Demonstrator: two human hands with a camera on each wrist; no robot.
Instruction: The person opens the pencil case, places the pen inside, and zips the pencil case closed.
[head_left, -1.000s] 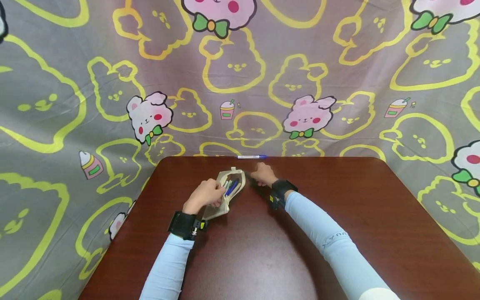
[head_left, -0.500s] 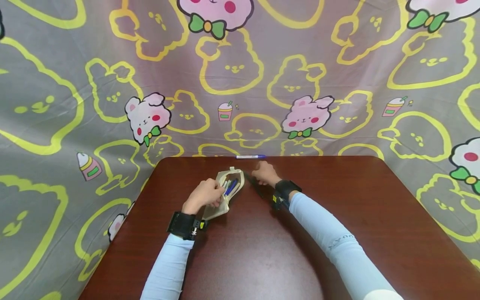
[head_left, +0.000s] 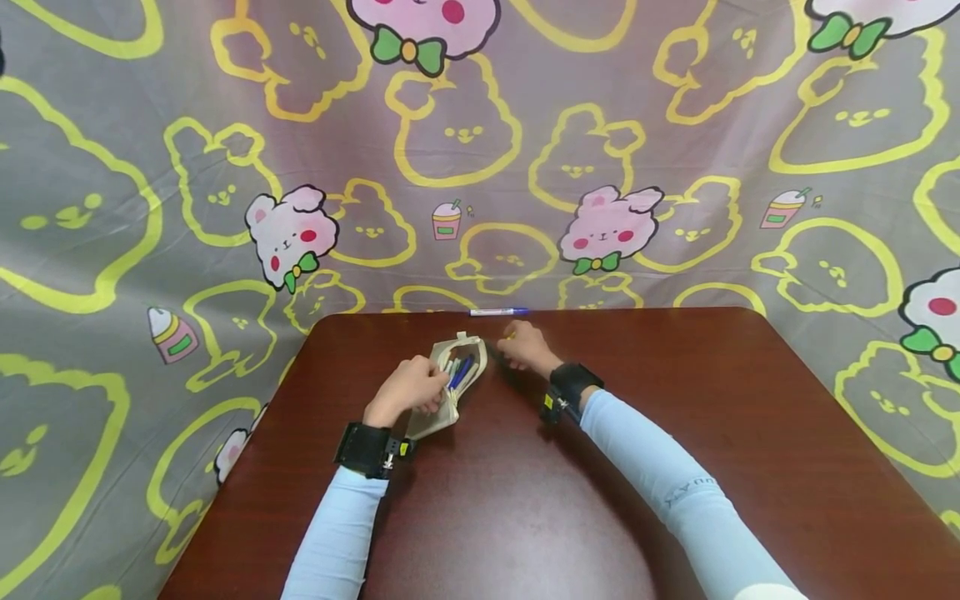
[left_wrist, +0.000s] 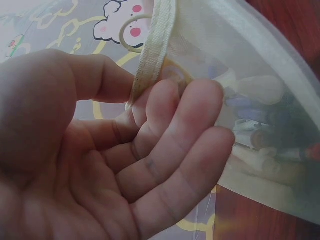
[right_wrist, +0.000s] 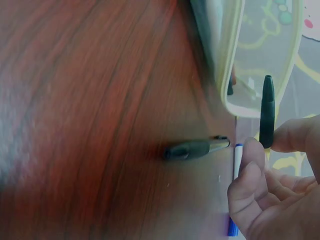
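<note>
My left hand (head_left: pixel 411 387) pinches the rim of a pale, see-through mesh pencil case (head_left: pixel 435 421) between thumb and fingers. Its mouth gapes, and several pens (head_left: pixel 463 373) show inside. In the left wrist view the case (left_wrist: pixel 280 192) hangs beside the curled fingers (left_wrist: pixel 190 175), its contents blurred through the mesh. Just right of the case, my right hand (head_left: pixel 527 346) pinches a slim dark pen (right_wrist: pixel 268 112) with a tapered tip pointing up in the right wrist view. A bit of yellow shows at its lower end. Another black pen (right_wrist: pixel 195 148) with a silvery end appears over the table beside that hand.
A white marker with a blue cap (head_left: pixel 498 312) lies along the far edge of the brown table (head_left: pixel 660 417), beyond both hands. Close behind that edge hangs a grey curtain (head_left: pixel 330 158) printed with yellow outlines and rabbit faces.
The right hand has shifted and turned slightly, and a yellow spot now shows at its fingers. My left hand keeps its grip on the pencil case. The head view has drifted a little.
</note>
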